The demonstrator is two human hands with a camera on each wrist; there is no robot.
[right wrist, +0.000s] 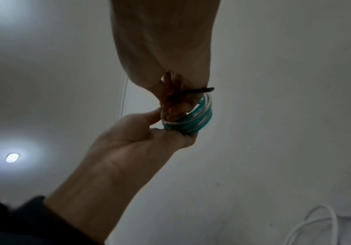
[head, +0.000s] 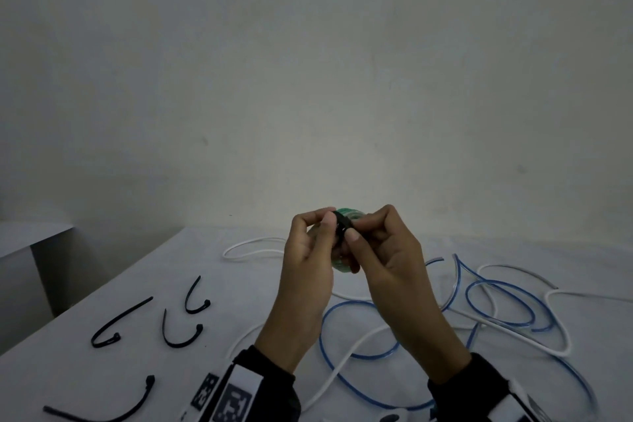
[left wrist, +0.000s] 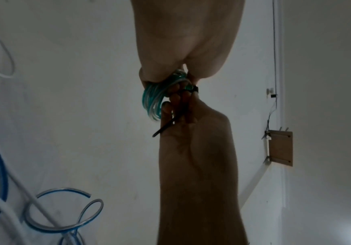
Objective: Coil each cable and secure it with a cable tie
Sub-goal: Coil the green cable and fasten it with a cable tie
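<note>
Both hands are raised above the table (head: pixel 171 284). My left hand (head: pixel 325 219) grips a small coil of green translucent cable (head: pixel 350 212); its thumb lies by the black cable tie (head: pixel 342 224) looped round the coil. My right hand (head: pixel 356 233) pinches that tie. In the left wrist view the left hand (left wrist: pixel 160 77) clasps the green coil (left wrist: pixel 151 102), and the right hand (left wrist: pixel 178 106) holds the tie (left wrist: pixel 184 99), whose tail sticks out below. In the right wrist view the tie's tail (right wrist: pixel 202 90) juts from the right hand (right wrist: pixel 170 92) above the coil (right wrist: pixel 193 119).
Several spare black cable ties (head: pixel 106 329) lie loose on the table's left part. A loose blue cable (head: pixel 496 305) and a white cable (head: pixel 253 247) sprawl tangled under and right of the hands. The table's left edge runs diagonally; a wall stands behind.
</note>
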